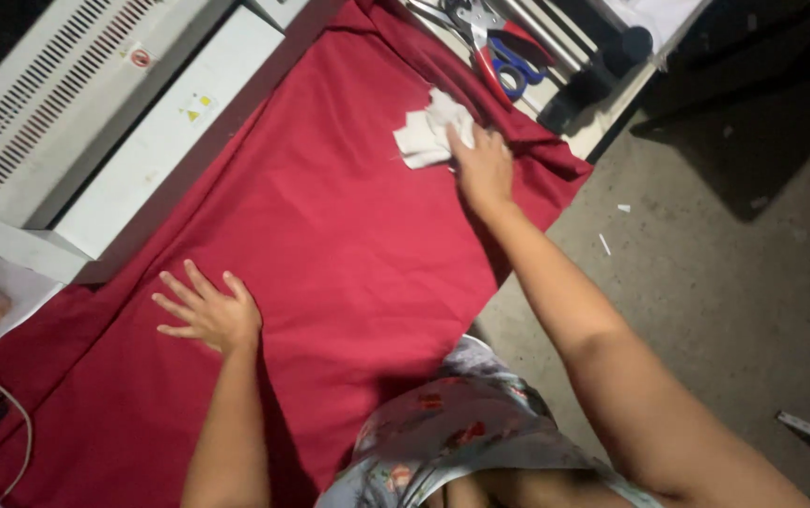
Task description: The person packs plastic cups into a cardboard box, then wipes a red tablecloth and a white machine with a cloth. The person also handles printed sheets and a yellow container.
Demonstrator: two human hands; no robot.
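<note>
Item: one large sheet of plain crimson woven cloth (pixel 330 245), spread flat across the desk (pixel 603 132) from lower left to upper centre of the frame, its far end bunched in folds at upper right.

On it, upper centre: one small crumpled white scrap of fabric (pixel 428 132), lying on the red cloth and touched by the right hand (pixel 483 167). The right hand is laid over the scrap's near edge, fingers forward and fairly close together; whether the scrap is pinched or only pressed cannot be told.

Left of centre: the left hand (pixel 206 312), fingers spread wide, palm pressed flat on the crimson cloth, well apart from the white scrap.

Step in hand, as judged: the cloth is being held smooth by the left hand while the white scrap is being gripped or positioned by the right. A firm hold on the scrap without dragging the cloth into wrinkles would be called for next.

Surroundings, counted: one pair of scissors with red and blue handles (pixel 504 58), at top centre, just beyond the cloth's folds; one dark cylindrical object (pixel 603 75) beside them; one white vented machine housing (pixel 76 103), upper left; one white cable (pixel 10 414), lower left; bare grey concrete floor (pixel 706 273), right.
</note>
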